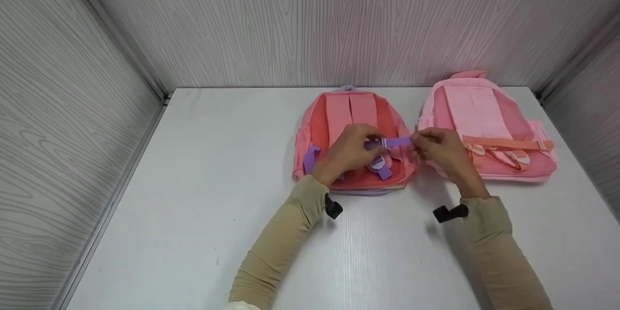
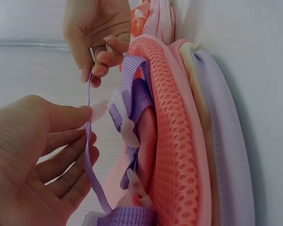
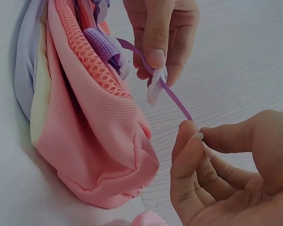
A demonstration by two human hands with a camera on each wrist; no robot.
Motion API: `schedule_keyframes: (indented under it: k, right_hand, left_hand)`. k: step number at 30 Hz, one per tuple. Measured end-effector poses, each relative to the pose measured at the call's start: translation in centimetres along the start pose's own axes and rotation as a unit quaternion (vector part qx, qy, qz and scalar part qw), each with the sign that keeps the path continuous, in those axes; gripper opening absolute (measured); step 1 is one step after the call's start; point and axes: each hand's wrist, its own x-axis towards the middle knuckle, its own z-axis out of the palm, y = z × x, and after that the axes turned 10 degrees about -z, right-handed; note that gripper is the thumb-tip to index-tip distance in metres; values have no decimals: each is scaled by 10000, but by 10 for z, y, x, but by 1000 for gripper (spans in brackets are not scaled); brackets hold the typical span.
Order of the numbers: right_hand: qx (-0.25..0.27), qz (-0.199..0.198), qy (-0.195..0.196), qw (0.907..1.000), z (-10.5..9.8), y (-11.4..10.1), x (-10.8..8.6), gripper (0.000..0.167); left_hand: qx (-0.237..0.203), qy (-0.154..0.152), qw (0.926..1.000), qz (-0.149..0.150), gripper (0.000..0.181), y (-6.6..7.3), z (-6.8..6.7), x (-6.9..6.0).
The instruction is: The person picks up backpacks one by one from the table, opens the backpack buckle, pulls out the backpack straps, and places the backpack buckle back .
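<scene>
A small coral-pink backpack [image 1: 317, 126] lies on the table with its shoulder-strap side up. Above it, my left hand [image 1: 351, 150] pinches a purple strap [image 1: 398, 141] at a white plastic buckle [image 3: 156, 87]. The strap's other end is pinched between thumb and forefinger of my right hand [image 1: 441, 150], over the bag's right edge. Between the two hands the strap runs nearly straight. A second white buckle [image 2: 127, 127] with purple webbing lies on the bag's mesh back [image 2: 172, 155]. In the head view, part of the bag is hidden under the left hand.
A lighter pink backpack [image 1: 477, 106] with an orange strap [image 1: 508, 143] lies just right of the coral one, near the table's back edge. The white table [image 1: 218, 164] meets grey wood-grain panels [image 1: 290, 24] at the back and sides.
</scene>
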Motion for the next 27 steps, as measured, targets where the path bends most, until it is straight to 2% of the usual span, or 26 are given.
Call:
schedule_keyframes:
  k: [7, 16, 27]
  right_hand:
    - [-51, 67, -86, 9999, -2, 0, 1, 43]
    - [-81, 14, -81, 9999, -4, 0, 0, 43]
    - [-80, -11, -179, 9998, -5, 2, 0, 44]
  left_hand:
    - [-151, -52, 9997, -184, 31, 3, 5, 2]
    - [-185, -54, 9998, -101, 29, 8, 12, 6]
    - [-75, -126, 9994, -321, 33, 16, 17, 9]
